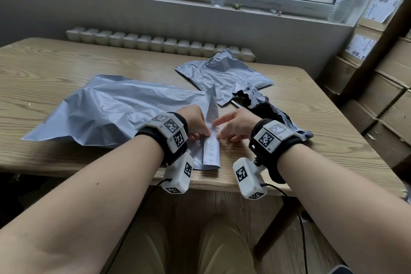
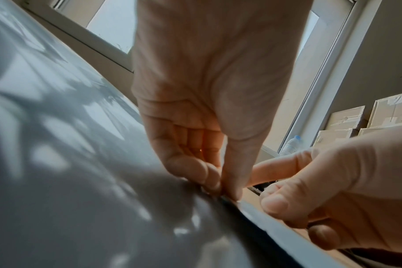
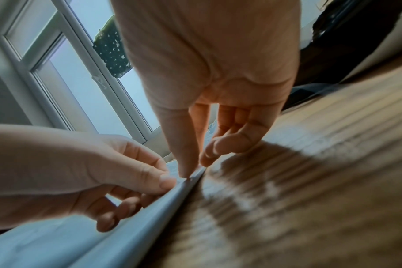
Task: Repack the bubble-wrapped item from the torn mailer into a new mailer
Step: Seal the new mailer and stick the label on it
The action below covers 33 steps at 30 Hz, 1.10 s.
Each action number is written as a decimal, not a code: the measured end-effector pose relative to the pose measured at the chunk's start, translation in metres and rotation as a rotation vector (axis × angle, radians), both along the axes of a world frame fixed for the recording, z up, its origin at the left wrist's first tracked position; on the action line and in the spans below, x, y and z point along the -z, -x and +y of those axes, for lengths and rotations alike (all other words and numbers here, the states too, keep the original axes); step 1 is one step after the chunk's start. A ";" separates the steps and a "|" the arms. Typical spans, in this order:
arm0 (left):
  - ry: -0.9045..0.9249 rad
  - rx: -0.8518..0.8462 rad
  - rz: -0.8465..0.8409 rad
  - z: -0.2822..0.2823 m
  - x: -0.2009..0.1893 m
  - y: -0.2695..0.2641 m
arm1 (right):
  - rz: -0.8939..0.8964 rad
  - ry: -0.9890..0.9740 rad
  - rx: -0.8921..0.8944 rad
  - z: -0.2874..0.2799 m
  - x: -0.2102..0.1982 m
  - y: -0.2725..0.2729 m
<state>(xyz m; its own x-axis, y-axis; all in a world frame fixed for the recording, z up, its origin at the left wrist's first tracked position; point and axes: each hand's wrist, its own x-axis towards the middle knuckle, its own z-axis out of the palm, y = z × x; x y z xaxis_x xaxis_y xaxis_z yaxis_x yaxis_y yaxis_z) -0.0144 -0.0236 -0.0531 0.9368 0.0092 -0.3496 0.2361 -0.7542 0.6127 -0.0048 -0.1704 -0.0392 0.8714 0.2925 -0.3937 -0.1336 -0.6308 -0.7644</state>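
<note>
Where fingers pinch, mailer flap edge (blurred)

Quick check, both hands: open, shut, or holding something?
Left hand: pinching the flap strip of the large grey mailer.
Right hand: thumb and fingertips pinching the same strip, index finger extended.

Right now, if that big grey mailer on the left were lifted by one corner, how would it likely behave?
The big grey mailer is thin, creased film that billows on the table, so it would probably droop limply. It looks light, though any contents are hidden. Its glossy sheen suggests it may slide; both the left hand and right hand pinch its edge strip.
</note>
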 end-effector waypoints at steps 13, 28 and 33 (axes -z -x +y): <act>-0.206 0.169 0.018 0.002 -0.004 0.006 | -0.043 0.064 0.008 0.004 0.004 -0.001; -0.506 0.343 0.035 -0.001 -0.037 0.009 | 0.044 0.099 -0.052 0.005 -0.004 -0.012; -0.545 0.237 -0.101 0.012 -0.039 -0.016 | 0.062 0.109 -0.081 0.007 -0.003 -0.020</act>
